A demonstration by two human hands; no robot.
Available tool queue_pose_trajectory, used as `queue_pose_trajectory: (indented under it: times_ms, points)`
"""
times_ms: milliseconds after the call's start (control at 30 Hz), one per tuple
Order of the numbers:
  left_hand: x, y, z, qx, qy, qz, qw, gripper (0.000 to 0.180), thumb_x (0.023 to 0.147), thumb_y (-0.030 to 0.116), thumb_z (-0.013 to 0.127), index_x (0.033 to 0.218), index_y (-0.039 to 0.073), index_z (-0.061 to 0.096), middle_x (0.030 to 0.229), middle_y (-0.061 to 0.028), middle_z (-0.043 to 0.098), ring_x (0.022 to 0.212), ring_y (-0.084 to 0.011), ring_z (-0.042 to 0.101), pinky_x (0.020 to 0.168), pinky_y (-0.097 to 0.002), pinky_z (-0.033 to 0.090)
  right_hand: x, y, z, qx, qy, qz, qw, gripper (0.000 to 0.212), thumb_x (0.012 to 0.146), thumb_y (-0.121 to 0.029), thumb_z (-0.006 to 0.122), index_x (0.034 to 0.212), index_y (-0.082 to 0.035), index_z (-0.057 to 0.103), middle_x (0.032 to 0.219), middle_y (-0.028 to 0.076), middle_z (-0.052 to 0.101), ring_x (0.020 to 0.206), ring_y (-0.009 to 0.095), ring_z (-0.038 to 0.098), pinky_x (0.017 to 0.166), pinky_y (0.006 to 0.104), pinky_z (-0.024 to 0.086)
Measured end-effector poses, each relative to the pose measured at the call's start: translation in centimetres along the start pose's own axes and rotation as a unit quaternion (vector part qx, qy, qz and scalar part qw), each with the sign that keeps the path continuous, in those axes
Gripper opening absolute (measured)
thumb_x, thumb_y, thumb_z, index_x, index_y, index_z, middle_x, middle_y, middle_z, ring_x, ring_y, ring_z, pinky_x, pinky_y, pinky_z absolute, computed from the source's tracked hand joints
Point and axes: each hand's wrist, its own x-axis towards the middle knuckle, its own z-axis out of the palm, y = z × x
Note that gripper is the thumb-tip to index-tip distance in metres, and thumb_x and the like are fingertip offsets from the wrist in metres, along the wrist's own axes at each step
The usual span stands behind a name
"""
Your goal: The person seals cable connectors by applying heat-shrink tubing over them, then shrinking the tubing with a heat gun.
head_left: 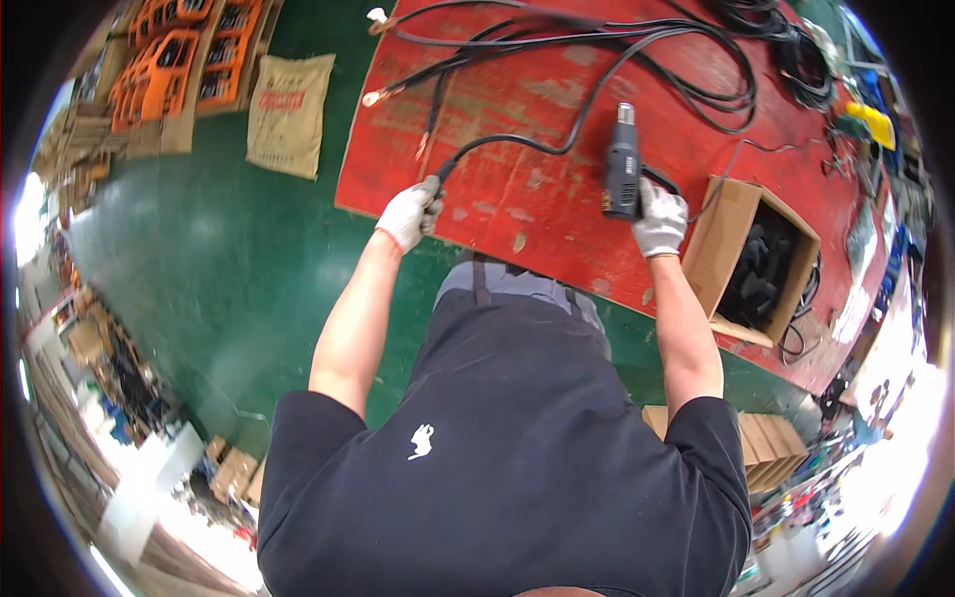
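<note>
Gloved in white, my left hand (409,214) is closed round the end of a thick black cable (517,138) at the near left edge of the red table. From there the cable curves away to the right and joins the other cables at the back. My right hand (661,217), also in a white glove, grips the handle of a black heat gun (624,164) above the tabletop. Its metal nozzle points toward the far side. The cable's tip is hidden in my left glove.
An open cardboard box (724,239) of black pieces stands right of the heat gun. Coiled black cables (686,90) lie across the back of the red table (477,214). A beige sack (288,114) and orange cases (159,85) are on the green floor at left.
</note>
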Motion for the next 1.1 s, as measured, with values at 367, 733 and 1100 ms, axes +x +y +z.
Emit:
queue_pose_trajectory:
  times_ms: [367, 733, 1100]
  points:
    - [-1.7, -3.5, -1.2, -0.091, 0.035, 0.011, 0.995, 0.028, 0.110, 0.036, 0.057, 0.107, 0.009, 0.060, 0.077, 0.0028, 0.058, 0.055, -0.0055, 0.044, 0.051, -0.0221, 0.036, -1.5, -3.0, -1.6, -0.049, -0.057, 0.049, 0.996, 0.066, 0.073, -0.019, 0.078, 0.137, -0.012, 0.060, 0.119, 0.016, 0.063, 0.110, 0.037, 0.062, 0.099, 0.0528, 0.048]
    - [-5.4, -2.9, 6.7, -0.129, -0.065, -0.001, 0.990, 0.027, 0.111, 0.032, 0.057, 0.116, 0.006, 0.064, 0.090, -0.0059, 0.066, 0.064, -0.0084, 0.055, 0.052, -0.0193, 0.042, 7.6, -23.1, -2.3, 0.734, -0.327, 0.252, 0.539, 0.038, 0.104, -0.037, 0.067, 0.127, -0.007, 0.071, 0.105, 0.003, 0.074, 0.087, 0.013, 0.067, 0.077, 0.0306, 0.054]
    - [-6.4, -1.5, 8.8, 0.011, -0.012, 0.111, 0.994, 0.029, 0.109, 0.024, 0.059, 0.121, -0.002, 0.064, 0.095, -0.0110, 0.072, 0.072, -0.0151, 0.067, 0.058, -0.0273, 0.053, 10.6, -20.1, -4.0, 0.713, -0.291, 0.278, 0.575, 0.037, 0.097, -0.036, 0.077, 0.111, -0.001, 0.076, 0.094, 0.007, 0.077, 0.078, 0.013, 0.068, 0.073, 0.0286, 0.055]
